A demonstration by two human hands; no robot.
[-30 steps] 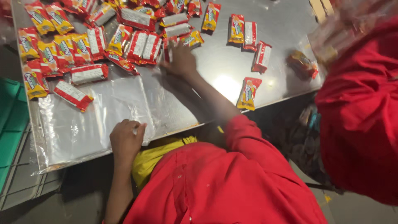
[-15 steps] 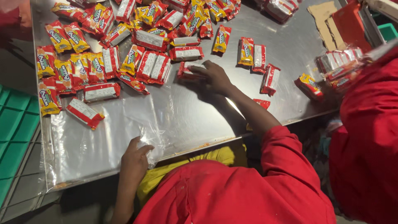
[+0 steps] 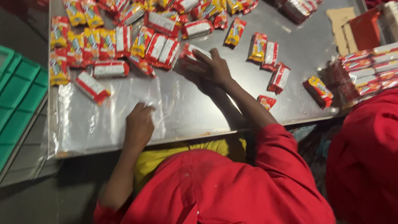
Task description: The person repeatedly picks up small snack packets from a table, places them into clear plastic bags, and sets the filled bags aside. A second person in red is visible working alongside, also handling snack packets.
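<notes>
My right hand reaches across the steel table and closes on a red and white snack packet at the edge of a row of packets. Closer to me, my left hand is curled with its fingertips pressing and pinching a clear plastic sheet that lies flat on the table's near left part. Several red and yellow packets lie scattered at the far side, and a few loose ones lie right of my right arm.
A green crate stands left of the table. Another person in red is at the right, beside a stack of packets. Brown cardboard and an orange box are at the far right.
My right hand has drawn back a little from the packet row with a packet under its fingers. My left hand stays on the plastic sheet. The view has shifted left.
</notes>
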